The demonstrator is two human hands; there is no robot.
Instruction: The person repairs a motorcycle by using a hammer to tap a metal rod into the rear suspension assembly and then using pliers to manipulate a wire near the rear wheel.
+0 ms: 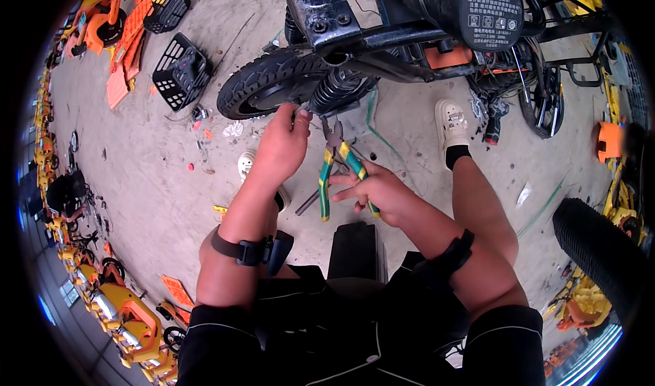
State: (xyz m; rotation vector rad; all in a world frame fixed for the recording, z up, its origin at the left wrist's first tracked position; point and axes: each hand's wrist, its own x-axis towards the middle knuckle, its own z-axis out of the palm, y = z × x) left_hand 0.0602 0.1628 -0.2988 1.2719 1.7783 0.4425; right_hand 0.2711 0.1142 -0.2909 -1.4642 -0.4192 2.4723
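Observation:
My right hand (383,193) holds a pair of pliers (346,155) with green and yellow handles. The handles are spread, with my fingers reaching between them, and the jaws point at the lower end of a black coil shock absorber (334,91). Close to the pliers' left, my left hand (282,146) is closed at the hub side of a black-tyred wheel (256,79). What its fingertips pinch is hidden. A thin metal rod (307,204) shows behind the pliers; whether my right hand also holds it, I cannot tell.
Above the hands is a black vehicle frame (409,65) with a round canister (490,14). A cordless drill (496,120) lies right, a black basket (181,72) left, with small scraps on the concrete floor. Yellow and orange vehicles (123,318) line the left edge; a tyre (593,242) is at right.

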